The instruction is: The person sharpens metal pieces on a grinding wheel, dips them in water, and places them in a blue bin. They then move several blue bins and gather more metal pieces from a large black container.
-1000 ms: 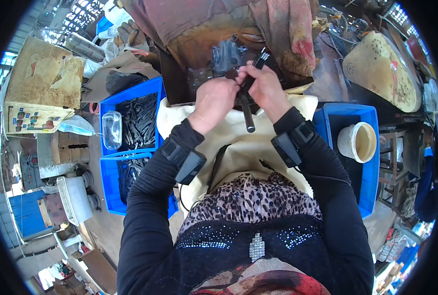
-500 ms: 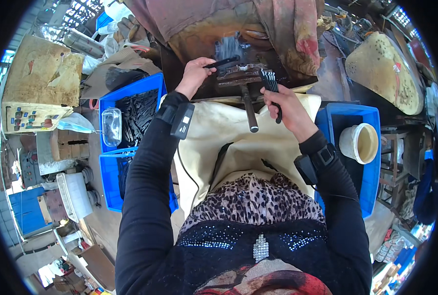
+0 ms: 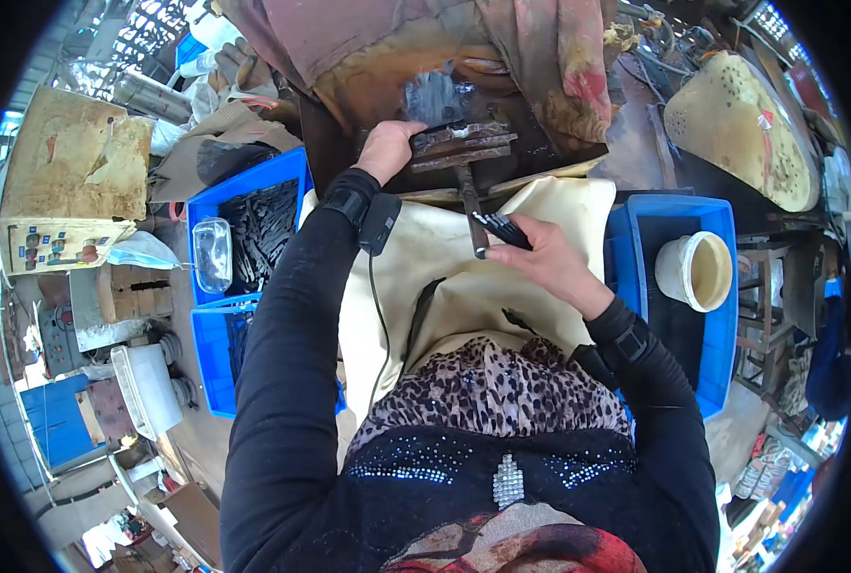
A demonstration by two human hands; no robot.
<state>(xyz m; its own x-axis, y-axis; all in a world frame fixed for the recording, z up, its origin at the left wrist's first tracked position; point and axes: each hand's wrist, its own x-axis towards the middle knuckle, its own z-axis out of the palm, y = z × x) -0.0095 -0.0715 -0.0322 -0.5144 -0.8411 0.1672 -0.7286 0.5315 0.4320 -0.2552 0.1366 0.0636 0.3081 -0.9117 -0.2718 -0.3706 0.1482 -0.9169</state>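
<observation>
My left hand [image 3: 389,151] is closed on the near end of a slim black piece [image 3: 441,130], which lies along the top of a rusty metal clamp-like fixture [image 3: 473,153]. From that fixture a bar handle [image 3: 469,191] sticks out toward me. My right hand [image 3: 557,260] grips several slim black pieces [image 3: 502,229] with silvery ends, bundled together. Its thumb and fingertips are at the bar's near end; whether they press on it I cannot tell. Behind the fixture is a grey, blurred patch [image 3: 432,95], too smeared to name.
Blue bins stand on both sides: the left bin [image 3: 301,164] holds many black strips and a clear container [image 3: 213,255]; the right bin [image 3: 635,229] holds a white bucket [image 3: 694,272]. A cream apron [image 3: 387,286] covers my lap. Reddish cloth [image 3: 378,29] hangs over the fixture's far side.
My left hand has brought its black piece down onto the fixture. My right hand has moved left and toward me, to the bar's near end, with the bundle tipped sideways.
</observation>
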